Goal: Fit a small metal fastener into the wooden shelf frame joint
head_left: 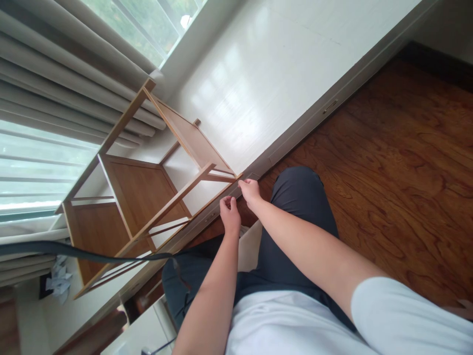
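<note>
A wooden shelf rack lies on its side on a white ledge, its slats and panels facing me. My right hand is closed in a pinch right by the rack's near corner; I cannot tell whether the fingertips touch it. Lower and to the left, my left hand has its fingers curled towards the thumb, a little apart from the rack. Anything between the fingers of either hand is too small to make out.
The glossy white ledge runs diagonally below the windows, with a handled drawer front underneath. Grey curtains hang behind the rack. A dark strap crosses the left side. Wood-grain floor lies to the right of my knees.
</note>
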Demonstrator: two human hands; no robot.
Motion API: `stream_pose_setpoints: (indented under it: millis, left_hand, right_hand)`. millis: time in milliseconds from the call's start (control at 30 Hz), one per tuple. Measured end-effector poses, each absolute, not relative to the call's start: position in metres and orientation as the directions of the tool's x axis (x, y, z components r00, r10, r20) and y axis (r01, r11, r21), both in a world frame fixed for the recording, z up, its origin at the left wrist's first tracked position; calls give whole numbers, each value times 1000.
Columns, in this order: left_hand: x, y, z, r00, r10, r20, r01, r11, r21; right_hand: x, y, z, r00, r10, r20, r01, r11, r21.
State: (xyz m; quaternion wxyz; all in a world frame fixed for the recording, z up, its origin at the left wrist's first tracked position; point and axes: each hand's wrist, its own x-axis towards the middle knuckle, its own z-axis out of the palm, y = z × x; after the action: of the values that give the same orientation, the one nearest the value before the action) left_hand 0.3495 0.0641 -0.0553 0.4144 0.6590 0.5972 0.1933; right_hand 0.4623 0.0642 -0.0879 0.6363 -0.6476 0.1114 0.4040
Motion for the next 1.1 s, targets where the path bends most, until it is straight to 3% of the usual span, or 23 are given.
stream_pose_setpoints:
  millis: [400,567,1100]
  left_hand:
    - [387,77,-60,284,844,-454,446,302,842]
    - [391,75,-65,313,861,-400,358,283,890]
    - [402,74,-52,326,877,-353,346,237,908]
  right_hand:
    - [462,64,-94,615,383,-689,-678,-189,-711]
    - [462,63,-99,633,393,-667,-623,-252,-740]
    - [470,52,-71,751,414,-514,-402,-331,-854]
